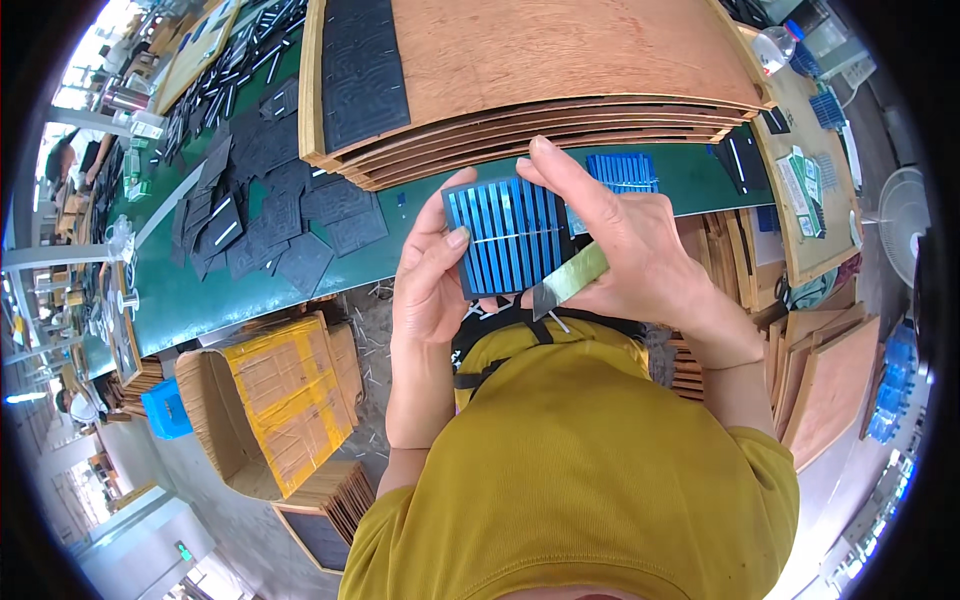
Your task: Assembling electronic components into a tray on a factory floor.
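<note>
My left hand (432,262) grips a small square solar panel (505,238) by its left edge, the thumb lying on its face. Blue strips run down the black panel, and a thin pale line crosses them. At the panel's right side is my right hand (635,235), closed on a knife (578,274) with a green handle and a short dark blade. The blade's tip is by the panel's lower right corner. Fingers of the right hand reach over the panel's upper right corner; whether they press on it I cannot tell. Behind this hand, more blue-striped pieces (622,172) lie on the green table.
Stacked wooden trays (560,60) stand on the green table (200,305) ahead of me. Many black square sheets (290,215) lie loose at the left. An open cardboard box (285,400) sits below left. Wooden boards (830,380) lean at the right, near a fan (905,225).
</note>
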A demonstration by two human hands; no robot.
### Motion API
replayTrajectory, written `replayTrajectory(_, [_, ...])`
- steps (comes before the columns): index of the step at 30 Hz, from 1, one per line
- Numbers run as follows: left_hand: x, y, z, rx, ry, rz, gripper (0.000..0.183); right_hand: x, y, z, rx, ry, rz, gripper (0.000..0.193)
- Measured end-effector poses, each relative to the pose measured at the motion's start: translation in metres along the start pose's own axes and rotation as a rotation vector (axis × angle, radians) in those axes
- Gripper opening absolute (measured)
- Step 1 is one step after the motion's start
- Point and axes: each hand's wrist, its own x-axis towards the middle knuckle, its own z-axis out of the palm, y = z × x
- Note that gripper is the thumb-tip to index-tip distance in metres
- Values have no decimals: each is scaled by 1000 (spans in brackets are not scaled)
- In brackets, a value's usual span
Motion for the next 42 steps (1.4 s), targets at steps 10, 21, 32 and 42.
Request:
replayTrajectory(10, [1, 1, 2, 6, -4, 7, 53, -1, -1, 0, -24, -26, 6, 101])
replayTrajectory(21, [-4, 3, -4, -25, -38, 56, 57, -2, 1, -10, 105, -47, 99, 103])
replayTrajectory(32, [-4, 2, 14, 192, -22, -8, 70, 3, 14, 2, 244, -56, 469, 92])
replayTrajectory(42, [-3, -7, 12, 188, -10, 106, 66, 4, 14, 1, 207, -125, 569, 89])
